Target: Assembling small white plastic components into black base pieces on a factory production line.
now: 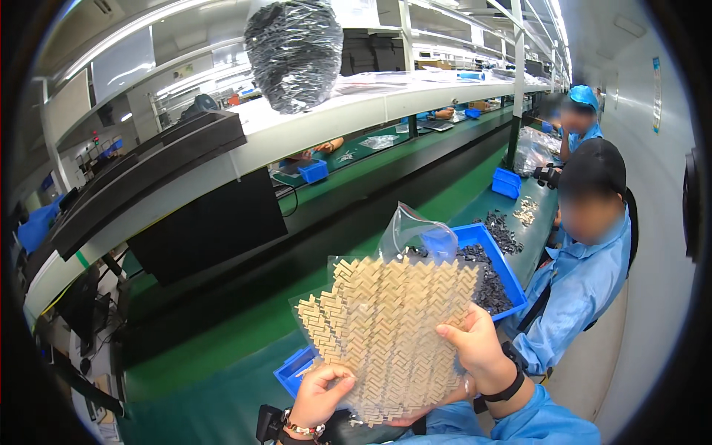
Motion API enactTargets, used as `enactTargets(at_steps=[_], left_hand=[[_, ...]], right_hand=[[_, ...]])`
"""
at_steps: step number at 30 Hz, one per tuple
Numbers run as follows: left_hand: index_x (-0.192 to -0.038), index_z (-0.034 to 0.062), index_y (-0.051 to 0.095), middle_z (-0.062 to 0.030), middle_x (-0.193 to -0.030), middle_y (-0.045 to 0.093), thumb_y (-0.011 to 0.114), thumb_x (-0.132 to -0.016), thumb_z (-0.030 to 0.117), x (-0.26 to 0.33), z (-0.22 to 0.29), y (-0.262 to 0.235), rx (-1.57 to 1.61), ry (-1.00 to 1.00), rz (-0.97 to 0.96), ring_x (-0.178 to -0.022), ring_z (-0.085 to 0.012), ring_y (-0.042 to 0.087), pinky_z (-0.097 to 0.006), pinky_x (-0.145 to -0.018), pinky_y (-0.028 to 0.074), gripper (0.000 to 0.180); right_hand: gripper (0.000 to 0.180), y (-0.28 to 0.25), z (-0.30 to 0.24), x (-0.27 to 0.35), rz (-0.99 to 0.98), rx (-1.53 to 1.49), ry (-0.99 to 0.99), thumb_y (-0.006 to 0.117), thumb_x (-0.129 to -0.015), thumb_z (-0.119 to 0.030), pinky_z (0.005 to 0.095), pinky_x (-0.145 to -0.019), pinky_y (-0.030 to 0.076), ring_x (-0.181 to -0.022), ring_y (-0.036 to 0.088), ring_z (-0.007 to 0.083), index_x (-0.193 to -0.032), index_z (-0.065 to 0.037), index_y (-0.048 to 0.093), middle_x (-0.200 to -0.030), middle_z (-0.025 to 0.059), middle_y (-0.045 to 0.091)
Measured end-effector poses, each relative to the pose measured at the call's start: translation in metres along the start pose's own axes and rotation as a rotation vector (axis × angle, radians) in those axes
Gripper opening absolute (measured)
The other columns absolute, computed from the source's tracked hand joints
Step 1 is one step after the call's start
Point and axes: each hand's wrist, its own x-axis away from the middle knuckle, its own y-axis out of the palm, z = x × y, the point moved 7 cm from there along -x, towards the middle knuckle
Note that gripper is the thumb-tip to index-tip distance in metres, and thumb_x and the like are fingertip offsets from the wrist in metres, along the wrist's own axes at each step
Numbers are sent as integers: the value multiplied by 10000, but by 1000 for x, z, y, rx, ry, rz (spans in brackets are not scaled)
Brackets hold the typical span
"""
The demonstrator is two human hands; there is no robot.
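**Sealed bag of tan parts held up, not yet emptied**

Left hand (320,397) pinches the clear bag of tan parts (393,334) at its 7 o'clock corner; right hand (478,348) clamps its 4 o'clock edge. Bag looks full. Blue bin (512,278) of dark parts sits at 2 o'clock on green worktop (222,334).

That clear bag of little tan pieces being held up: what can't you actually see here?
Head view:
- Blue tray: its near part hidden behind the clear bag of tan pieces.
- Second blue bin: mostly covered by the bag and the left hand.
- Right hand: fingers behind the bag hidden.
- Dark parts in the tray: too small to identify.
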Motion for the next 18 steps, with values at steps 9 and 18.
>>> enactTargets(at_steps=[9, 18], left_hand=[[-906, -8, 686, -72, -905, 677, 707, -849, 47, 17, 21, -18, -155, 223, 90, -849, -150, 615, -276, -780, 469, 82], [-879, 13, 708, -77, -867, 693, 730, -832, 74, 31, 41, -43, -217, 293, 264, -841, -163, 622, -288, -776, 479, 81]], right_hand=[[415, -4, 29, -6, 5, -123, 198, 635, -840, 63, 367, -964, 458, -1068, 612, 223, -1243, 62, 535, -1197, 141, 632], [425, 10, 47, -11, -42, -172, 210, 612, -861, 37, 412, -990, 450, -1109, 598, 260, -1272, 65, 508, -1229, 160, 614]])
